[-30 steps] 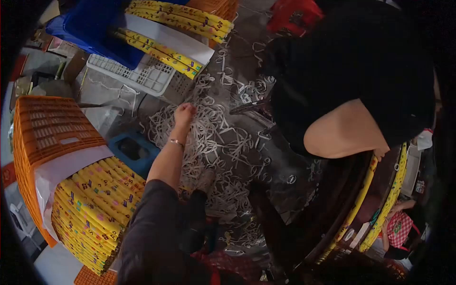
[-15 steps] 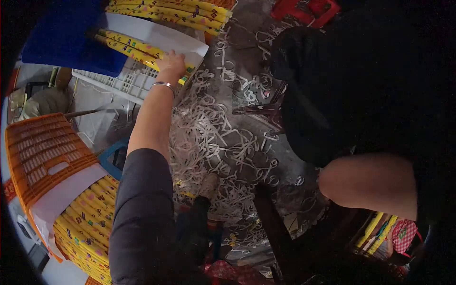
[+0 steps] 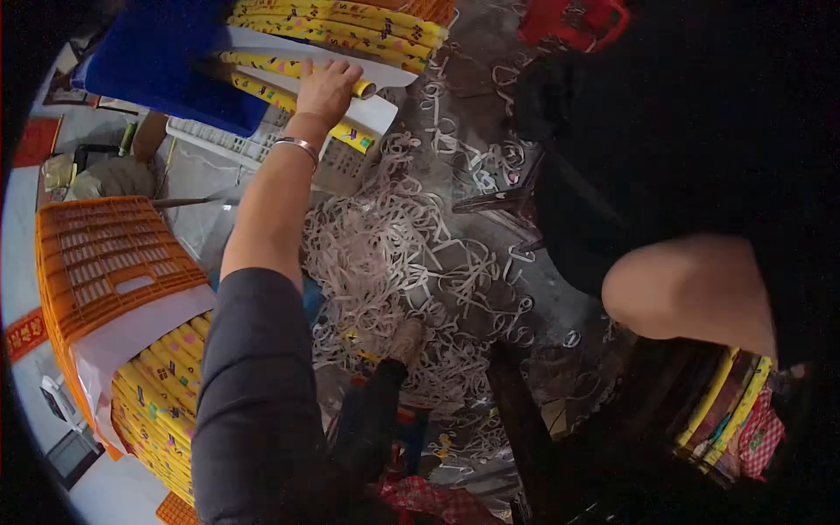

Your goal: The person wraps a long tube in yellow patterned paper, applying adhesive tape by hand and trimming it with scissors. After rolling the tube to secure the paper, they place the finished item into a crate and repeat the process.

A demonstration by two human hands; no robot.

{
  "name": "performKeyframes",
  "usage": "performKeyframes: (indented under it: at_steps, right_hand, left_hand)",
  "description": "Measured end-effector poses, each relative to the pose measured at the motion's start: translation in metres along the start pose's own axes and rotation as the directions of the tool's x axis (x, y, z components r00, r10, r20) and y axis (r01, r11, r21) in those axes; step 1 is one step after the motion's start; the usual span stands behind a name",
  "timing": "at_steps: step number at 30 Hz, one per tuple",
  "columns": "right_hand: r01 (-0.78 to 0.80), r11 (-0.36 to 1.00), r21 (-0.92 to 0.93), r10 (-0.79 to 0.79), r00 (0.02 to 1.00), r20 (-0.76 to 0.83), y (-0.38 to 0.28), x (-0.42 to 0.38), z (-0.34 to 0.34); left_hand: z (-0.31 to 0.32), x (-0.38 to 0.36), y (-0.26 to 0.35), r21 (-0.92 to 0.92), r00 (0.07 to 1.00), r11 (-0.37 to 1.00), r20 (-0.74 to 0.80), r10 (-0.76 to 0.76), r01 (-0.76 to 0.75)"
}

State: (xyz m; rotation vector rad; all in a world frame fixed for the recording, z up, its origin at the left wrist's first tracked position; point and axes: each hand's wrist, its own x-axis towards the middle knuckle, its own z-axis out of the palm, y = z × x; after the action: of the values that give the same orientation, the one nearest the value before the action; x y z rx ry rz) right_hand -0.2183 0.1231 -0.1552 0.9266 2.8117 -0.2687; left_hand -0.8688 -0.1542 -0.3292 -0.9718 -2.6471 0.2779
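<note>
My left hand (image 3: pixel 325 92), a metal bangle on its wrist, reaches to the upper left. Its fingers are closed over the near part of a yellow printed paper tube (image 3: pixel 365 89), whose open round end sticks out beside them. A second yellow tube (image 3: pixel 350 137) lies just below, partly covered by the hand. Both lie over a white sheet (image 3: pixel 378 114) beside a blue plastic bin (image 3: pixel 175 79). More yellow tubes (image 3: pixel 350 26) are stacked behind. My right hand is not in view.
An orange crate (image 3: pixel 122 254) with many yellow tubes (image 3: pixel 162 394) stands at the left. Curled paper strips (image 3: pixel 394 245) litter the floor. A white crate (image 3: pixel 214 144) sits under the bin, and a red plastic stool-like item (image 3: pixel 577 26) is at the top. A bare knee (image 3: pixel 687 289) shows at right.
My left hand has closed round one tube and raised its near end, parting it from the second tube. The view has shifted slightly, so the surroundings appear farther right.
</note>
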Motion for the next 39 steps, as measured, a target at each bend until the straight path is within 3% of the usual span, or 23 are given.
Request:
performKeyframes:
  at_steps: [3, 7, 12, 17, 18, 20, 21, 23, 24, 27, 28, 30, 31, 33, 34, 36, 37, 38, 39]
  right_hand:
    - [-0.005, 1.0, 0.014, 0.006, 0.999, -0.034, 0.003, -0.02, -0.004]
    - [-0.023, 0.999, 0.026, 0.025, 0.995, -0.092, 0.013, -0.059, -0.012]
    - [-0.071, 0.997, 0.033, 0.076, 0.976, -0.205, 0.025, -0.132, -0.027]
    - [-0.105, 0.993, 0.046, 0.115, 0.935, -0.336, 0.036, -0.227, -0.042]
    - [-0.109, 0.993, 0.041, 0.117, 0.926, -0.36, 0.039, -0.25, -0.049]
    - [-0.115, 0.993, 0.032, 0.118, 0.91, -0.397, 0.038, -0.302, -0.066]
    - [-0.07, 0.987, 0.145, 0.131, 0.872, -0.471, 0.051, -0.303, -0.051]
    - [-0.044, 0.978, 0.202, 0.146, 0.84, -0.523, 0.055, -0.296, -0.044]
    - [0.026, 0.986, 0.167, 0.07, 0.836, -0.544, 0.05, -0.293, -0.049]
    - [0.249, 0.968, -0.042, -0.224, 0.772, -0.595, 0.029, -0.295, -0.051]
    - [0.389, 0.921, -0.03, -0.323, 0.718, -0.617, 0.013, -0.304, -0.048]
    - [0.469, 0.873, 0.136, -0.324, 0.764, -0.558, -0.031, -0.328, -0.048]
    - [0.508, 0.848, 0.154, -0.338, 0.741, -0.581, -0.046, -0.338, -0.048]
    - [0.45, 0.888, 0.093, -0.294, 0.713, -0.637, -0.065, -0.35, -0.053]
    - [0.425, 0.902, 0.072, -0.256, 0.662, -0.704, -0.068, -0.351, -0.054]
    - [0.407, 0.91, 0.08, -0.202, 0.603, -0.772, -0.064, -0.347, -0.042]
    - [0.412, 0.908, 0.078, -0.178, 0.546, -0.819, -0.063, -0.347, -0.039]
    - [0.356, 0.925, 0.132, -0.132, 0.628, -0.767, -0.065, -0.353, -0.046]
    - [0.338, 0.931, 0.139, -0.107, 0.616, -0.78, -0.066, -0.355, -0.046]
  left_hand:
    - [-0.059, -0.001, 0.004, -0.108, 0.988, 0.994, -0.156, 0.011, -0.029]
    - [-0.183, -0.049, 0.046, -0.24, 0.941, 0.944, -0.304, 0.148, -0.226]
    - [-0.35, -0.126, 0.109, -0.432, 0.919, 0.829, -0.322, 0.227, -0.355]
    - [-0.486, -0.188, 0.114, -0.496, 0.806, 0.718, -0.571, 0.155, -0.489]
    - [-0.519, -0.209, 0.113, -0.597, 0.871, 0.698, -0.484, 0.079, -0.395]
    - [-0.549, -0.24, 0.101, -0.787, 0.824, 0.433, -0.545, -0.154, -0.439]
    - [-0.569, -0.258, 0.077, -0.745, 0.846, 0.515, -0.529, -0.069, -0.424]
    - [-0.59, -0.278, 0.047, -0.796, 0.73, 0.28, -0.605, -0.319, -0.537]
    - [-0.604, -0.292, 0.04, -0.785, 0.724, 0.276, -0.618, -0.306, -0.554]
    - [-0.653, -0.337, 0.036, -0.757, 0.753, -0.085, -0.617, -0.229, -0.647]
    - [-0.67, -0.348, 0.033, -0.728, 0.756, -0.204, -0.622, -0.202, -0.654]
    - [-0.7, -0.358, 0.023, -0.646, 0.756, -0.435, -0.64, -0.139, -0.627]
    - [-0.708, -0.355, 0.015, -0.596, 0.752, -0.544, -0.651, -0.102, -0.591]
    - [-0.7, -0.308, -0.054, -0.59, 0.72, -0.582, -0.694, 0.012, -0.56]
    - [-0.733, -0.323, -0.008, -0.729, 0.681, -0.284, -0.328, -0.654, -0.623]
    - [-0.724, -0.312, -0.051, -0.676, 0.845, -0.529, -0.292, -0.447, -0.514]
    - [-0.725, -0.315, -0.041, -0.669, 0.787, -0.484, -0.261, -0.558, -0.565]
    - [-0.71, -0.305, -0.064, -0.674, 0.809, -0.492, -0.284, -0.515, -0.55]
    - [-0.692, -0.293, -0.089, -0.683, 0.829, -0.499, -0.304, -0.47, -0.534]
